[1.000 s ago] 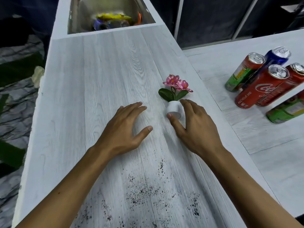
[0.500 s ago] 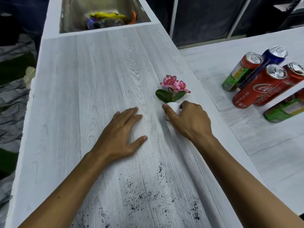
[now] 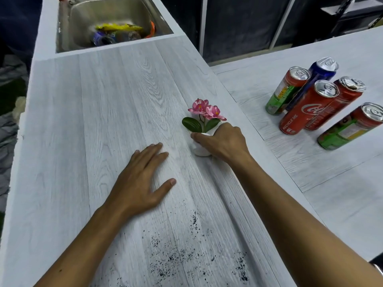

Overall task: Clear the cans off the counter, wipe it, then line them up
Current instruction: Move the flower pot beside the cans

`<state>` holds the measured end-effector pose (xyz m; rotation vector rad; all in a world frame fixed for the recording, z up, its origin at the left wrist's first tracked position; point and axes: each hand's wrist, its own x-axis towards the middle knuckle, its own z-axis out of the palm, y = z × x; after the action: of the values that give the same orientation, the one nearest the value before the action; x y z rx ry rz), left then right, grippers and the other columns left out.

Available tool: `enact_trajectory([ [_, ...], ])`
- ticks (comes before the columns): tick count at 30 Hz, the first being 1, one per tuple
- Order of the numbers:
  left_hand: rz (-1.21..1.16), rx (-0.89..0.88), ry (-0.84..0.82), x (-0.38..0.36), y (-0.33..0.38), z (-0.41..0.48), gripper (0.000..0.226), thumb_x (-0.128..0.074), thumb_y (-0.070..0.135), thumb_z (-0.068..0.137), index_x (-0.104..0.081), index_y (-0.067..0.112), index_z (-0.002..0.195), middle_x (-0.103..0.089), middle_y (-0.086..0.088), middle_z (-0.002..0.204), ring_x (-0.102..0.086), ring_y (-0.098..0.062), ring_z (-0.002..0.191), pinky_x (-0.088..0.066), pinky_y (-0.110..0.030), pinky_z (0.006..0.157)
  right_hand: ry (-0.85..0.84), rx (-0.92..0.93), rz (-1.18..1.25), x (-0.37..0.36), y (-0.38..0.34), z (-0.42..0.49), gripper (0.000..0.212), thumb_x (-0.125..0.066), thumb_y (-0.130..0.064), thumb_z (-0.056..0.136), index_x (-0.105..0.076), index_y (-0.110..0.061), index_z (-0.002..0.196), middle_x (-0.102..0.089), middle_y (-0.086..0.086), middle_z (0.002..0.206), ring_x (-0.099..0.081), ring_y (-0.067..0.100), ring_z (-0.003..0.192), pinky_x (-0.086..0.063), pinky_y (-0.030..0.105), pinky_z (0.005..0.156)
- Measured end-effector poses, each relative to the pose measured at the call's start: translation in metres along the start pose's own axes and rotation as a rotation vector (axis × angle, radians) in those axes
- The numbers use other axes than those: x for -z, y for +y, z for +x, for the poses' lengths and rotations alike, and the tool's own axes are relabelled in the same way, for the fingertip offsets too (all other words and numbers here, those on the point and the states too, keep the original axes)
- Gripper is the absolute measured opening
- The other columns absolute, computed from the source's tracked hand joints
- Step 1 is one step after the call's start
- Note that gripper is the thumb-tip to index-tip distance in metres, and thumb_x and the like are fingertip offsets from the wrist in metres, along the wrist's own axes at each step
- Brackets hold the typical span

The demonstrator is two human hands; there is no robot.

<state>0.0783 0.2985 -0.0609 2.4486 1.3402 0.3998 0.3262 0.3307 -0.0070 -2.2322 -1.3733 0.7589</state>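
Observation:
Several drink cans stand together on the lower side table at the right: a red cola can (image 3: 306, 108), a blue can (image 3: 320, 72), a red-and-green can (image 3: 287, 92), another red can (image 3: 339, 100) and a green-and-red can (image 3: 350, 129). On the pale wood counter (image 3: 103, 121), my right hand (image 3: 221, 140) grips a small white pot (image 3: 200, 151) holding a pink flower (image 3: 204, 109). My left hand (image 3: 141, 183) lies flat on the counter, fingers spread, holding nothing. Black specks of dirt (image 3: 186, 255) dot the counter near me.
A steel sink (image 3: 83, 23) at the counter's far end holds a yellow wrapper and other litter. Dark panels and a shelf stand behind the side table (image 3: 331, 183). The floor lies to the left of the counter's edge.
My right hand has closed round the white pot, which stands more upright than before. My left hand stays flat on the counter. The view has shifted slightly.

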Motion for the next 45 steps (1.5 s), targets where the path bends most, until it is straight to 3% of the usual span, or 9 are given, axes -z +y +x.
enact_trajectory([
  [2, 0.006, -0.010, 0.002, -0.001, -0.001, 0.001, 0.077, -0.046, 0.068, 0.093, -0.042, 0.021, 0.155, -0.026, 0.004, 0.168, -0.018, -0.012, 0.157, -0.018, -0.045, 0.127, -0.012, -0.010, 0.053, 0.001, -0.001, 0.002, 0.043, -0.077, -0.061, 0.074, -0.056, -0.024, 0.075, -0.061, -0.005, 0.076, -0.061, 0.013, 0.068, -0.049, 0.028, 0.057],
  [8, 0.004, -0.010, 0.001, -0.002, -0.001, 0.003, 0.076, -0.046, 0.069, 0.093, -0.042, 0.023, 0.154, -0.026, 0.007, 0.168, -0.016, -0.008, 0.156, -0.017, -0.044, 0.128, -0.065, -0.034, 0.112, 0.003, 0.001, -0.001, 0.045, -0.081, -0.056, 0.068, -0.061, -0.015, 0.075, -0.068, 0.005, 0.080, -0.068, 0.022, 0.072, -0.042, 0.025, 0.054],
  [14, -0.031, -0.009, 0.010, 0.001, 0.005, 0.006, 0.075, -0.049, 0.067, 0.093, -0.042, 0.025, 0.154, -0.028, 0.008, 0.167, -0.019, -0.007, 0.155, -0.016, -0.041, 0.128, 0.005, 0.109, 0.151, 0.007, 0.006, -0.019, 0.042, -0.084, -0.046, 0.067, -0.071, -0.006, 0.075, -0.065, -0.004, 0.060, -0.055, 0.001, 0.048, -0.037, 0.017, 0.038],
  [18, -0.059, -0.024, 0.020, 0.003, 0.015, 0.011, 0.076, -0.049, 0.068, 0.092, -0.044, 0.024, 0.153, -0.031, 0.008, 0.166, -0.020, -0.006, 0.155, -0.017, -0.041, 0.128, 0.044, 0.192, 0.147, 0.015, 0.013, -0.031, 0.038, -0.081, -0.046, 0.071, -0.072, -0.010, 0.080, -0.071, 0.002, 0.073, -0.067, 0.016, 0.066, -0.057, 0.038, 0.061],
  [20, -0.065, -0.035, 0.024, 0.004, 0.020, 0.014, 0.075, -0.049, 0.068, 0.092, -0.044, 0.025, 0.153, -0.031, 0.009, 0.165, -0.021, -0.006, 0.155, -0.017, -0.041, 0.128, 0.062, 0.209, 0.160, 0.021, 0.018, -0.033, 0.036, -0.081, -0.046, 0.073, -0.073, -0.013, 0.084, -0.072, -0.001, 0.077, -0.068, 0.016, 0.074, -0.058, 0.044, 0.070],
  [29, -0.081, -0.071, 0.012, 0.003, 0.048, 0.033, 0.073, -0.055, 0.063, 0.092, -0.042, 0.026, 0.154, -0.031, 0.010, 0.166, -0.022, -0.007, 0.155, -0.017, -0.041, 0.128, 0.148, 0.213, 0.174, 0.051, 0.047, -0.017, 0.027, -0.082, -0.042, 0.076, -0.075, -0.022, 0.094, -0.073, -0.012, 0.088, -0.066, 0.004, 0.084, -0.058, 0.034, 0.079],
  [33, -0.086, -0.068, -0.006, 0.000, 0.059, 0.041, 0.075, -0.053, 0.065, 0.092, -0.040, 0.028, 0.155, -0.029, 0.011, 0.166, -0.021, -0.007, 0.155, -0.015, -0.039, 0.128, 0.180, 0.226, 0.175, 0.061, 0.060, -0.001, 0.031, -0.082, -0.039, 0.076, -0.076, -0.021, 0.100, -0.075, -0.010, 0.096, -0.068, 0.008, 0.090, -0.058, 0.035, 0.083],
  [37, -0.084, -0.064, -0.007, -0.006, 0.071, 0.048, 0.075, -0.052, 0.067, 0.091, -0.039, 0.029, 0.155, -0.030, 0.012, 0.166, -0.021, -0.006, 0.155, -0.015, -0.038, 0.128, 0.227, 0.231, 0.192, 0.068, 0.073, 0.016, 0.028, -0.081, -0.034, 0.075, -0.075, -0.020, 0.098, -0.074, -0.008, 0.094, -0.067, 0.011, 0.086, -0.058, 0.036, 0.079],
  [45, -0.079, -0.049, -0.014, -0.014, 0.085, 0.062, 0.075, -0.054, 0.067, 0.091, -0.039, 0.031, 0.155, -0.029, 0.015, 0.166, -0.019, -0.002, 0.154, -0.014, -0.034, 0.128, 0.246, 0.194, 0.244, 0.070, 0.091, 0.044, 0.023, -0.079, -0.029, 0.074, -0.072, -0.018, 0.093, -0.071, -0.008, 0.086, -0.063, 0.007, 0.074, -0.048, 0.023, 0.062],
])
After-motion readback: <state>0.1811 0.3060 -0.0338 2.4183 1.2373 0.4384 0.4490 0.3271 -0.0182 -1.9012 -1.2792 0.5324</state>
